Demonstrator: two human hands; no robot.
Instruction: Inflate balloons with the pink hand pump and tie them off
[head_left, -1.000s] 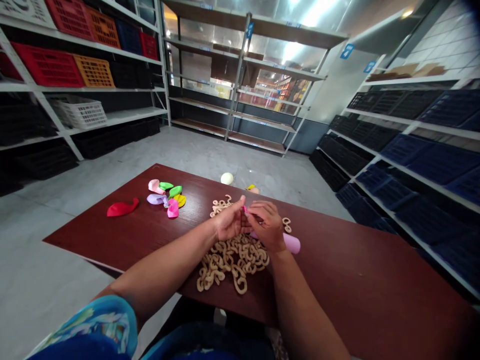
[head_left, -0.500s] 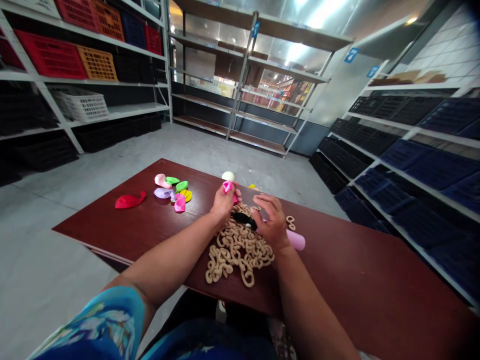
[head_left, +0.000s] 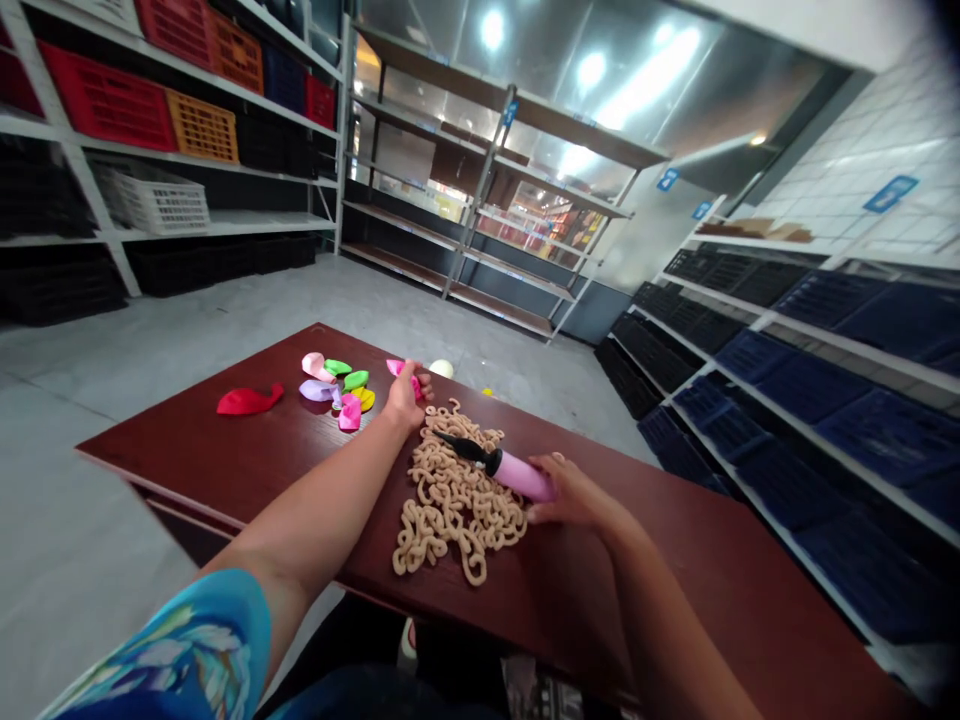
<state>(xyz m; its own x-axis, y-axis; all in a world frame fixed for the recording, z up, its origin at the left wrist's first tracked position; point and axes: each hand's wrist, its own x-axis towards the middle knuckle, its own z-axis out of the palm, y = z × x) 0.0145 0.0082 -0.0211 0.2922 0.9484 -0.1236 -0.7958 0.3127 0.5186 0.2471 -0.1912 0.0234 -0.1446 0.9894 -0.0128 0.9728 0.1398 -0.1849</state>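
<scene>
The left hand [head_left: 409, 395] has its fingers curled and clamped on a pink balloon [head_left: 394, 367], held beyond the left far edge of a heap of tan curled pieces [head_left: 439, 510], presumably gripped tightly because the rubber is so limp; the right hand [head_left: 574, 492] straddles the right end of a pink pump [head_left: 525, 476], thumb and fingers apart on either side of it, though I cannot tell whether they press; that rear hold leaves the black nozzle [head_left: 466, 449] uncovered, pointing left and far over the heap, which probably props it; loose balloons [head_left: 319, 391] lie clustered on the table's [head_left: 675, 560] left far part, perhaps for easy reach, with a red balloon [head_left: 244, 401] apart, farther left.
</scene>
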